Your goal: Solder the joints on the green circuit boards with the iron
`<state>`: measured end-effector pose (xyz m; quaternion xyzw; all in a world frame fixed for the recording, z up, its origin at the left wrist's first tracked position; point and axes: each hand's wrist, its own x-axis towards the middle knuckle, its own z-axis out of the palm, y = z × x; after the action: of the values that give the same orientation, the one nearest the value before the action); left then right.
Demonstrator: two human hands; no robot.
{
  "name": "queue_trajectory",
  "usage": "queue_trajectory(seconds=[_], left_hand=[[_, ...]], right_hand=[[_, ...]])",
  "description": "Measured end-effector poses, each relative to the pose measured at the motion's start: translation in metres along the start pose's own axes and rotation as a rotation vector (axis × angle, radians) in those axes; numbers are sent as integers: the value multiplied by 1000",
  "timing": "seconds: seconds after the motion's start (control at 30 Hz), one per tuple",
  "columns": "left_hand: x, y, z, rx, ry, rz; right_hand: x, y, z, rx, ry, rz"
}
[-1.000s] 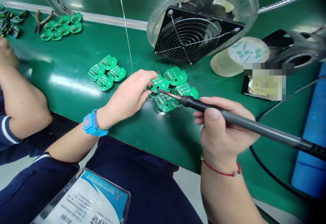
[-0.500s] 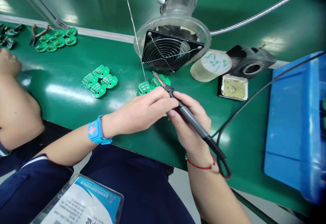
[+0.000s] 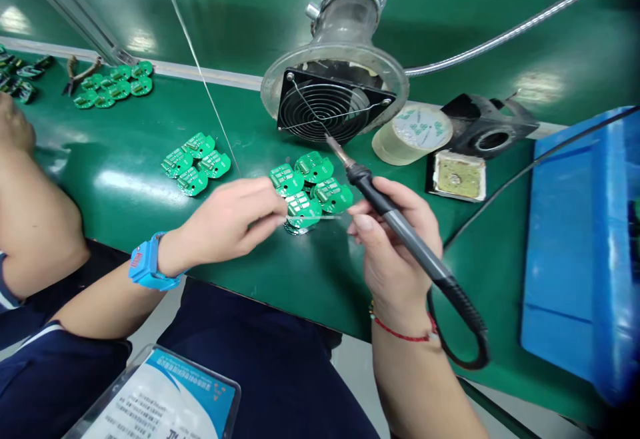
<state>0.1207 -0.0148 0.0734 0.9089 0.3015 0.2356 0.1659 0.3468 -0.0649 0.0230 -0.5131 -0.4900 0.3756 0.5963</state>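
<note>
My left hand, with a blue wrist strap, pinches a thin solder wire. The wire comes down from above, and its free end sticks out to the right over the near green circuit board. Several round green boards lie in this cluster, between my hands. My right hand is closed round a soldering iron. Its bare tip points up and left, in front of the fan and apart from the boards.
A fume extractor fan hangs behind the boards. A tape roll, an iron stand with a sponge tray, and a blue bin stand to the right. More boards lie left, near pliers and another person's arm.
My hands have moved apart: the left went left, drawing the solder wire along, and the right went right with the soldering iron. The board cluster between them is now uncovered.
</note>
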Motion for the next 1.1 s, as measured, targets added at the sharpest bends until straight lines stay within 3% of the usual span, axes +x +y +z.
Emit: queue_trajectory(seconds=[0.1, 0.17, 0.23, 0.37, 0.5, 0.8, 1.1], left_hand=[[-12, 5, 7, -282, -190, -243], [-17, 4, 9, -401, -171, -412], [-20, 1, 9, -400, -58, -494], [-22, -9, 7, -100, 171, -474], [-23, -16, 5, 69, 293, -464], [-21, -18, 10, 91, 267, -435], [-16, -17, 17, 121, 230, -343]], right_hand=[[0, -1, -2, -99, 78, -42], [0, 0, -3, -121, 108, -69], [1, 2, -3, -103, 132, -101], [0, 6, -1, -85, 144, -129], [-2, 8, 0, -90, 94, -123], [-3, 7, 0, -185, 5, -94], [-2, 10, 0, -153, -2, -137]])
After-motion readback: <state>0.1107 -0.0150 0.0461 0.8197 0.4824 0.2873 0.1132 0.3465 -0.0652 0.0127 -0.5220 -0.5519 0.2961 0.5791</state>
